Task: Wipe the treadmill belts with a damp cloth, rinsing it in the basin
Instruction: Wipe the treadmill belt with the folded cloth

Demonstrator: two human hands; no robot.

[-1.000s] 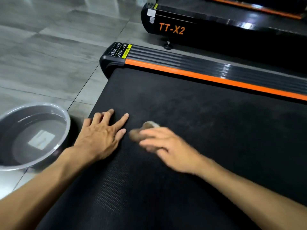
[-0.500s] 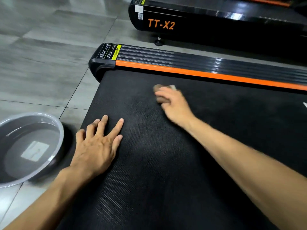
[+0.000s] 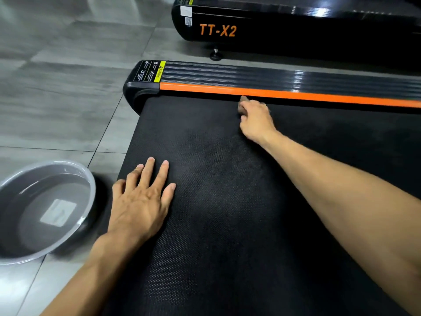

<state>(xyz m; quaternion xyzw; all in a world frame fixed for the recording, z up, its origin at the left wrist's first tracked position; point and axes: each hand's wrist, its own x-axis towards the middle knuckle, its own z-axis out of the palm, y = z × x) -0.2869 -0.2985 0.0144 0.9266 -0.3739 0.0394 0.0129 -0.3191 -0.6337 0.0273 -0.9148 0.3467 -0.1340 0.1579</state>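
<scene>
Right hand [image 3: 256, 118]: grips damp cloth [image 3: 242, 101] beside treadmill belt's [image 3: 227, 201] orange rail [image 3: 296, 95]. Left hand [image 3: 141, 201]: flat, nearer basin [image 3: 88, 179].

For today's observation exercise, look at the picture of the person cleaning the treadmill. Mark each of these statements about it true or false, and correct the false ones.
1. The left hand lies flat on the black belt. True.
2. The right hand is dipping the cloth in the basin. False: it holds the cloth on the belt, close to the orange strip.
3. The basin stands on the tiled floor, to the left of the belt. True.
4. The basin is dry. False: there is water in it.
5. The letters TT-X2 are on the other treadmill behind. True.
</scene>
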